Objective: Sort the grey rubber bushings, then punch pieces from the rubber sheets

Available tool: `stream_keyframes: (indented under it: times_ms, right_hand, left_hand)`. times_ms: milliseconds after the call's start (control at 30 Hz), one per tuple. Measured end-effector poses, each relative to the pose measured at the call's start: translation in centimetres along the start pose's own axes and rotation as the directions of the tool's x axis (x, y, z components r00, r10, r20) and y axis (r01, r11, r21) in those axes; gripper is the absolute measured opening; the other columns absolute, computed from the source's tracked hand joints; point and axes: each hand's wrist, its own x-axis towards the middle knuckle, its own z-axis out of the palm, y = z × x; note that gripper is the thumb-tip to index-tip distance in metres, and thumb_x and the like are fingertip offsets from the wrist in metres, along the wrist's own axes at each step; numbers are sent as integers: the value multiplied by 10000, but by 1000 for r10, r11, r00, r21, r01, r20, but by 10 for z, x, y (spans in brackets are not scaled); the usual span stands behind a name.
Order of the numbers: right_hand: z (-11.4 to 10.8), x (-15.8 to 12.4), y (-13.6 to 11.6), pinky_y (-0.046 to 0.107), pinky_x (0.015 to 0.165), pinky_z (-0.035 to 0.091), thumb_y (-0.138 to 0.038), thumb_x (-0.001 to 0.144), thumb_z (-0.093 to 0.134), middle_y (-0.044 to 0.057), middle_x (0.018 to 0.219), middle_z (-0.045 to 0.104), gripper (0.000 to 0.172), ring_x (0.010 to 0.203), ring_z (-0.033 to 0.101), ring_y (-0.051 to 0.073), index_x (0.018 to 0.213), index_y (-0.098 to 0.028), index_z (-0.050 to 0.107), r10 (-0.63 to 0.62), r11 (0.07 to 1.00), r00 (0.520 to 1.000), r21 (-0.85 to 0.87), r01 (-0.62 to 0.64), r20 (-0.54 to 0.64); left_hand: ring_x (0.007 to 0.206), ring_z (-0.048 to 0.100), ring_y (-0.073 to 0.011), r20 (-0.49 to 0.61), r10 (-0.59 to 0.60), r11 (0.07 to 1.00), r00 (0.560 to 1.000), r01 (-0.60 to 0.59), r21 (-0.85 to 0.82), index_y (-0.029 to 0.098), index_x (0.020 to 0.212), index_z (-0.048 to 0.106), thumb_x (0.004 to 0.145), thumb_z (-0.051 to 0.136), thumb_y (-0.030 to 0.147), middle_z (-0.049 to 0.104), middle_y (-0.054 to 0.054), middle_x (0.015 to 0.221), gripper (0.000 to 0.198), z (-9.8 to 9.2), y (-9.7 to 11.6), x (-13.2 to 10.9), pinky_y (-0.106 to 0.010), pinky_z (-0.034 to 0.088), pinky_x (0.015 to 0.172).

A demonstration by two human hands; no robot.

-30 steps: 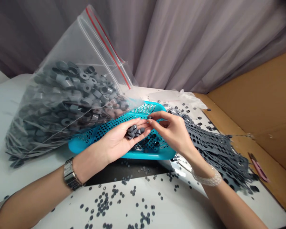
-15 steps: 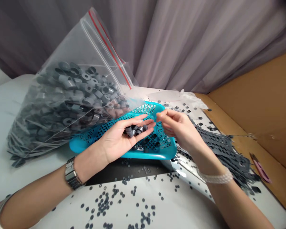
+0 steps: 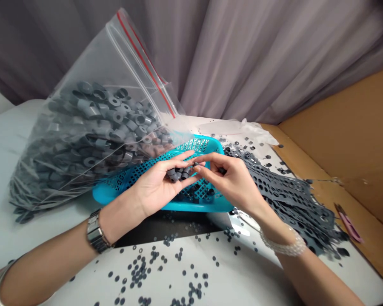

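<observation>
Basically, left hand (image 3: pixel 153 189) cupped grey rubber rings (image 3: pixel 178 173), right hand (image 3: pixel 231 182) pinched one above a blue basket (image 3: pixel 199 207), zip bag (image 3: pixel 83 140) crowding its edge.

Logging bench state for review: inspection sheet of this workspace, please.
Surface: white table top with a black patch.
Job's things: gray rings cupped over a blue perforated basket; small gray piece.
Grips: left hand cups the rings; right hand pinches the piece at its fingertips.
Clutter: zip bag of rings, loose gray discs, punched gray sheet strips.
Cables: nothing seen.
Surroundings: gray curtain, cardboard wall, pink-handled snips.
</observation>
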Motion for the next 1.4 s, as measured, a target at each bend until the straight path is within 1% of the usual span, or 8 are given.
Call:
stream_keyframes:
  times_ms: [133, 233, 467, 700, 833, 933, 1133, 1400]
  right_hand:
    - [-2, -1, -1, 246, 490, 301, -245, 863, 570, -67, 519, 349, 190, 472, 315, 79, 975, -157, 696, -71, 987, 989, -150, 51, -127]
    - [-2, -1, -2, 240, 496, 313, -178, 851, 568, -74, 513, 357, 203, 456, 316, 71, 1012, -148, 688, -107, 972, 993, -216, 92, -56]
    - [-5, 0, -1, 228, 480, 295, -187, 836, 623, -85, 536, 334, 254, 480, 318, 72, 1087, -198, 659, -87, 991, 995, -100, 92, 50]
    - [-5, 0, -1, 234, 461, 262, -200, 852, 599, -86, 524, 284, 207, 471, 293, 74, 1044, -204, 679, -63, 994, 998, -93, 63, 1]
    - [-2, -1, -4, 222, 459, 270, -183, 844, 608, -79, 527, 365, 193, 474, 300, 65, 1013, -208, 697, -96, 993, 995, -77, 95, -14]
    - [-1, -3, -4, 218, 452, 273, -191, 852, 600, -70, 526, 421, 188, 461, 294, 60, 1007, -189, 707, -125, 988, 992, -99, 122, -31]
    - [0, -3, -3, 227, 438, 265, -216, 874, 573, -59, 502, 434, 217, 432, 273, 61, 1024, -151, 715, -156, 976, 985, -166, 142, -70]
    - [-5, -2, -3, 226, 448, 276, -224, 891, 550, -68, 482, 387, 205, 448, 294, 65, 967, -148, 724, -107, 987, 990, -131, 95, -91]
  left_hand:
    - [991, 631, -190, 36, -38, 999, 999, 40, -33, 82, 895, 693, 787, 566, 9, 689, -103, 970, 182, 1, -2, 2, -390, 506, 971]
    - [958, 628, -149, 71, -48, 997, 996, 52, -49, 108, 888, 697, 816, 547, 20, 689, -76, 977, 188, 1, -4, 3, -349, 506, 961]
    - [876, 615, -112, 96, -50, 999, 994, 49, 15, 118, 825, 700, 796, 561, -4, 673, -51, 896, 187, 0, -5, 4, -264, 513, 889]
    - [917, 616, -130, 106, -34, 999, 994, 37, -27, 103, 852, 708, 768, 501, -62, 678, -60, 942, 278, 0, -4, 3, -315, 503, 941]
    - [932, 617, -139, 146, -48, 999, 988, 51, -18, 109, 903, 711, 769, 467, -54, 675, -74, 1015, 322, -2, -4, 3, -292, 519, 905]
    - [897, 624, -136, 172, -60, 998, 983, 65, -25, 101, 876, 708, 793, 454, -29, 678, -72, 962, 297, -3, -3, 2, -294, 530, 892]
    - [843, 641, -138, 93, -32, 997, 995, 38, -68, 93, 773, 682, 800, 530, 0, 673, -45, 835, 180, -2, -5, 2, -380, 538, 919]
    - [952, 657, -182, 65, -77, 987, 995, 85, -139, 72, 879, 688, 825, 559, 31, 701, -102, 952, 146, -1, -5, 3, -372, 527, 951]
